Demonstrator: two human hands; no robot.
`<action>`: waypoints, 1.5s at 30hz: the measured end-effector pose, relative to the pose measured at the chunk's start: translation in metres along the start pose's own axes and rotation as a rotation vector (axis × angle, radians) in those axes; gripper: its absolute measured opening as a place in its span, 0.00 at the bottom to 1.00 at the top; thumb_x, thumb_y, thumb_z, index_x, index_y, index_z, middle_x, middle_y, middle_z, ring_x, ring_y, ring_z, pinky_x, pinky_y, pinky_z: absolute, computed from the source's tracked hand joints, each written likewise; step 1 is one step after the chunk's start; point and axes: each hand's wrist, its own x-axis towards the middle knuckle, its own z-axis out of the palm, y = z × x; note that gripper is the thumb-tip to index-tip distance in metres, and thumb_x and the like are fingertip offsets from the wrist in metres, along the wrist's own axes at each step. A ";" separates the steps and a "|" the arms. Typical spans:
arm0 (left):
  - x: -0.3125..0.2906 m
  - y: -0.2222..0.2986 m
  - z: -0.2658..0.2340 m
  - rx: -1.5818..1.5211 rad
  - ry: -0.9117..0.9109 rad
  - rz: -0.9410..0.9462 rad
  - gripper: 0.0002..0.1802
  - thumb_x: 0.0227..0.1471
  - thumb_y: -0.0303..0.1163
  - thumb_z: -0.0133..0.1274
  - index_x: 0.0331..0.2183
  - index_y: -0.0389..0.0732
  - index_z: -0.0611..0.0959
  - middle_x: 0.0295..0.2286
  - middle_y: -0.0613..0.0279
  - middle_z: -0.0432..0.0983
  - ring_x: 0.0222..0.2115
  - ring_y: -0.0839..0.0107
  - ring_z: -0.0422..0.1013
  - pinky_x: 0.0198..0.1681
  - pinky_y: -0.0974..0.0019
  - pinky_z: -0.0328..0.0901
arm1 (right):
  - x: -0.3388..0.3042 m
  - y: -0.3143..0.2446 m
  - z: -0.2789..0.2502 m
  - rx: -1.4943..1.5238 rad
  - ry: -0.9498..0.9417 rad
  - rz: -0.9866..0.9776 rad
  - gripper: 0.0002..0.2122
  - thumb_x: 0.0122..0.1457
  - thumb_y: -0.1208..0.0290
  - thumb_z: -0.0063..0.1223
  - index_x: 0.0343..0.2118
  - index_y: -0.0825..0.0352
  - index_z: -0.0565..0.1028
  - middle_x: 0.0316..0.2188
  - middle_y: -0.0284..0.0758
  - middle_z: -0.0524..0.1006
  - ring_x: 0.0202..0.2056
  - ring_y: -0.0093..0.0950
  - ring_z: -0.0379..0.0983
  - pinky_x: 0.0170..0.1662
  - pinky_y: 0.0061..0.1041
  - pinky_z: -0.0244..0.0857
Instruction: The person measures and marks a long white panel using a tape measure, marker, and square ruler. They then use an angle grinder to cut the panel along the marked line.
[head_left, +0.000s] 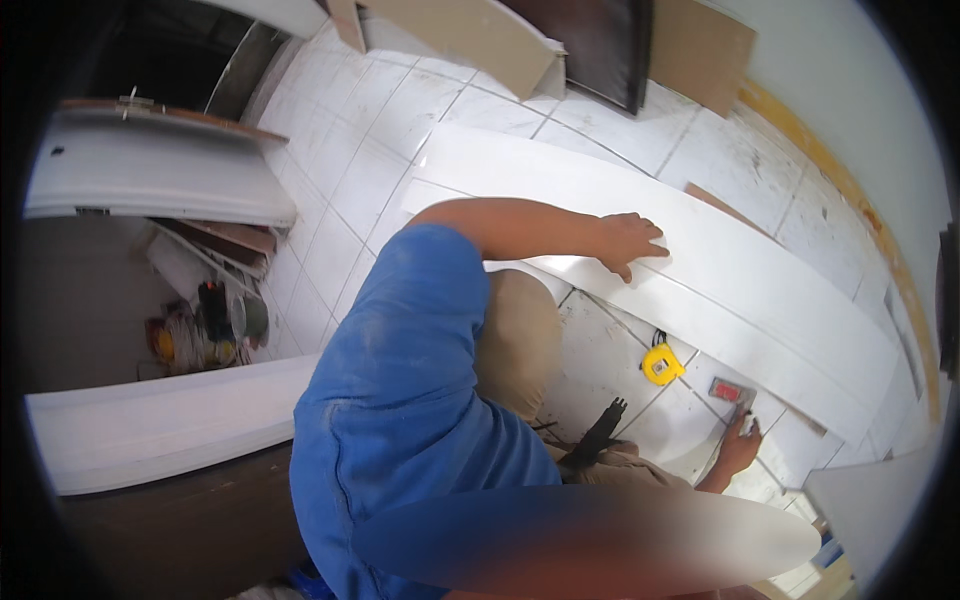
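Note:
My left hand (630, 245) lies with fingers spread on a long white panel (740, 270), the arm stretched across from the blue sleeve. A lengthwise line runs along the panel, which rests over the floor tiles. Low on the right, beside the panel's near edge, my right hand (738, 448) is closed around the end of a small grey-and-red tool (726, 390); its exact kind does not show. Between the hands, a yellow tape measure (661, 365) lies on the tiles. Nearer me, a black elongated thing with a pronged end (603, 425) sticks up by my bent legs.
Brown and beige boards (470, 40) and a dark panel (590, 45) lean at the far side. A yellowish strip (825, 160) runs along the right wall's foot. At left are white panels (160, 165) and a recess with assorted items (205, 325). A blurred patch covers the lower middle.

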 end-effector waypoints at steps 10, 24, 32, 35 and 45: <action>-0.113 -0.009 0.114 -0.083 0.326 -0.224 0.57 0.41 0.57 0.66 0.66 0.50 0.59 0.67 0.39 0.39 0.69 0.47 0.37 0.70 0.45 0.35 | -0.018 -0.032 -0.008 -0.047 -0.160 -0.061 0.28 0.52 0.48 0.64 0.47 0.67 0.77 0.42 0.47 0.78 0.44 0.45 0.76 0.45 0.42 0.70; -0.105 -0.025 0.144 0.040 0.369 0.042 0.35 0.54 0.23 0.47 0.63 0.51 0.66 0.67 0.55 0.48 0.68 0.54 0.46 0.69 0.34 0.35 | -0.037 -0.003 -0.001 0.014 0.093 0.164 0.31 0.60 0.47 0.54 0.55 0.71 0.68 0.45 0.54 0.78 0.46 0.52 0.75 0.47 0.45 0.69; -0.120 -0.032 0.129 -0.150 0.380 -0.028 0.40 0.44 0.12 0.48 0.61 0.47 0.70 0.66 0.52 0.52 0.67 0.50 0.47 0.69 0.38 0.38 | -0.014 0.015 -0.010 0.008 0.329 0.318 0.26 0.55 0.61 0.59 0.55 0.69 0.72 0.50 0.50 0.75 0.54 0.47 0.71 0.56 0.40 0.65; -0.125 -0.034 0.112 -0.112 0.341 -0.036 0.40 0.43 0.13 0.50 0.60 0.47 0.71 0.65 0.51 0.53 0.66 0.49 0.48 0.69 0.38 0.39 | 0.015 -0.014 -0.018 0.423 0.212 0.217 0.23 0.57 0.54 0.59 0.43 0.74 0.78 0.32 0.49 0.82 0.35 0.50 0.79 0.43 0.42 0.71; -0.185 -0.052 0.106 -0.133 0.301 -0.072 0.36 0.47 0.13 0.47 0.59 0.42 0.71 0.65 0.51 0.53 0.67 0.48 0.47 0.69 0.40 0.38 | 0.047 -0.079 -0.031 1.731 0.048 0.581 0.12 0.64 0.61 0.54 0.37 0.66 0.72 0.25 0.35 0.77 0.22 0.28 0.76 0.15 0.22 0.54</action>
